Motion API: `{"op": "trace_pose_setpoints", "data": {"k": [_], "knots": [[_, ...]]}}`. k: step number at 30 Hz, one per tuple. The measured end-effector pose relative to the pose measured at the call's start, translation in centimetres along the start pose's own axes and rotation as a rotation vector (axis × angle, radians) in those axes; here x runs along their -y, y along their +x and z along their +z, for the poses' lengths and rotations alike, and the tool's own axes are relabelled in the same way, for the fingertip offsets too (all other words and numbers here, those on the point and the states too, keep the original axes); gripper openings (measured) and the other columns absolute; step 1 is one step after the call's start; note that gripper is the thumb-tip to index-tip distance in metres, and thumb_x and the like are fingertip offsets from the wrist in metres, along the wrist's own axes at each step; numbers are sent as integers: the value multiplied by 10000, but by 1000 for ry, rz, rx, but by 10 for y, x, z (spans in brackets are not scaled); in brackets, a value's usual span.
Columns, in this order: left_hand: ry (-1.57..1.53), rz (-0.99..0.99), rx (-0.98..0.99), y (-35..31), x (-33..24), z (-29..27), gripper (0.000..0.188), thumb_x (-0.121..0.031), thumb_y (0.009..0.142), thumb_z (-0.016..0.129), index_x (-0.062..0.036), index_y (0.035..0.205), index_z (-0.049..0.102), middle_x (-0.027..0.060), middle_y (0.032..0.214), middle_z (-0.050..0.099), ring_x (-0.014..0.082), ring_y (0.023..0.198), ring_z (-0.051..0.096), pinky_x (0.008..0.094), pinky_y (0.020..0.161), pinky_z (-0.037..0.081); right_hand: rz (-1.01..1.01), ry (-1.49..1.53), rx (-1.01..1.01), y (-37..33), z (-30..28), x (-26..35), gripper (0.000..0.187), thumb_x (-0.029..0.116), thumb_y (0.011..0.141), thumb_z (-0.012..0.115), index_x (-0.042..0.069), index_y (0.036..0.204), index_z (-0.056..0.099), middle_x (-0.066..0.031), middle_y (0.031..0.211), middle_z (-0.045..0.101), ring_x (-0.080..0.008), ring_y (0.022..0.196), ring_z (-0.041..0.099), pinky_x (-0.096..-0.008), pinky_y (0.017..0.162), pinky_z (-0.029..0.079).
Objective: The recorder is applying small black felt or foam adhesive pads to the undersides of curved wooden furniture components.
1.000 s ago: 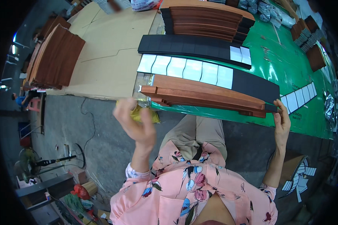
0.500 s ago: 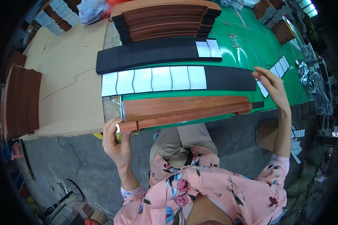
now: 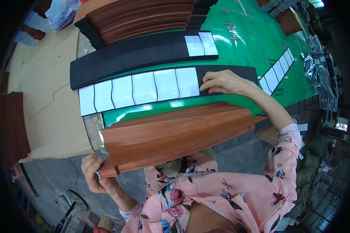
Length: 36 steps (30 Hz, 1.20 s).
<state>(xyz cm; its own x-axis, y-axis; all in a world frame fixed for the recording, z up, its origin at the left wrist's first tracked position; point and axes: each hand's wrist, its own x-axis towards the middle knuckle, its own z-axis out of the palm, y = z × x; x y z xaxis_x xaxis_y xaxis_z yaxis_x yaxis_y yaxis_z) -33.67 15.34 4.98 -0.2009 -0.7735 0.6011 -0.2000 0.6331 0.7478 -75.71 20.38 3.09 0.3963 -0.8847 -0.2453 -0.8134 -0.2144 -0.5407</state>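
My left hand (image 3: 95, 174) grips the left end of a brown wood-look panel (image 3: 171, 128), its fingers wrapped round that end. A small pale bit shows between the fingers and the panel end. The panel is raised and tilted over the table's near edge. My right hand (image 3: 227, 82) is bent down over a black strip (image 3: 245, 73), its fingertips drawn together close to the last of several white stickers (image 3: 187, 82) with wavy borders. Whatever the fingertips pinch, if anything, is hidden.
Behind lies a second black strip (image 3: 132, 56) with two white stickers, then a stack of brown panels (image 3: 144, 19). A short sticker strip (image 3: 277, 72) lies on the green table cover (image 3: 241, 46). Cardboard (image 3: 54, 116) and another brown stack (image 3: 15, 128) are at left.
My right hand has moved left and down onto the black strip, near the last white sticker. My left hand has drawn the brown panel toward me and to the left, tilting it.
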Motion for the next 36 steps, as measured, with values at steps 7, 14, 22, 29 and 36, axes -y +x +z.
{"op": "trace_pose_setpoints", "data": {"k": [7, 14, 22, 29, 36], "knots": [[-17, 18, 63, -4, 8, -11, 490, -460, 908, 452, 19, 973, 529, 117, 874, 501, 207, 811, 478, 320, 736, 407, -158, -219, 13, 1, 14, -7, 341, 40, 707, 639, 165, 1020, 584, -40, 929, 522, -200, 831, 578, -315, 616, 511], [57, -13, -16, -1, 1, -2, 517, -497, 888, 463, 16, 912, 527, 103, 806, 507, 219, 739, 475, 336, 668, 383, -126, -207, -6, 7, 15, -4, 315, -8, 682, 627, 135, 954, 558, -61, 882, 502, -214, 785, 574, -338, 562, 496], [46, -43, -16, -4, 1, -8, 502, -474, 898, 468, 24, 911, 533, 113, 812, 510, 216, 769, 485, 327, 695, 404, -56, -281, 42, 6, 15, 3, 235, 14, 739, 583, 104, 950, 529, -80, 910, 498, -197, 690, 588, -320, 562, 477], [9, -44, 26, -4, 4, -13, 477, -443, 899, 488, 28, 948, 543, 126, 882, 538, 219, 828, 516, 338, 767, 429, -10, -95, -190, -12, 28, -7, 467, -14, 647, 680, 123, 1059, 509, -44, 1044, 524, -228, 848, 570, -341, 615, 496], [24, -35, 52, -6, 4, -17, 470, -427, 892, 508, 32, 979, 555, 133, 949, 561, 220, 867, 534, 338, 803, 439, -104, -225, -202, -13, 32, -9, 380, 8, 665, 677, 131, 998, 541, -32, 1054, 513, -217, 853, 576, -338, 577, 485]]}}
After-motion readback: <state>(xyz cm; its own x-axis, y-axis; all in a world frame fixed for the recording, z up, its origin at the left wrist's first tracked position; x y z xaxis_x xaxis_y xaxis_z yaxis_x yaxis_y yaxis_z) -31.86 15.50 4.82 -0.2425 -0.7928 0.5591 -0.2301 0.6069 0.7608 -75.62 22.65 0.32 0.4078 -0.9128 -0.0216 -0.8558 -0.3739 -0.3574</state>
